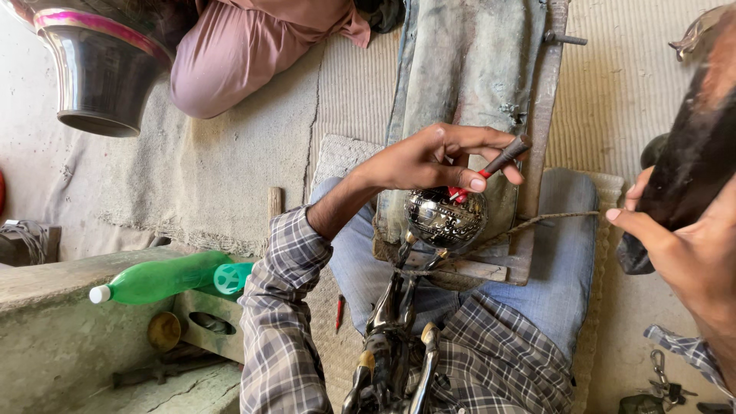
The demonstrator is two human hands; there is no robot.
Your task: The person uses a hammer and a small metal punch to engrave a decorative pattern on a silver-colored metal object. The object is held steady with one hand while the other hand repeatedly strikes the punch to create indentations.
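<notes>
Green bottle with white cap lies on its side on the concrete ledge, left of the ball; contents can't be told. Steel pot with pink band, far upper left of the ball, inside not visible. Engraved metal ball sits at the lap, against a worn wooden board, clamped at the end of dark tongs rising from below. Left hand right above the ball, fingers curled tight around a thin dark tool with a red part, tip touching the ball top. Right hand, right of the ball, loosely closed on a dark block-like object, fingers partly spread; object is blurred. A cord runs right from the ball. Another person's pink-clad knee above left of the ball.
</notes>
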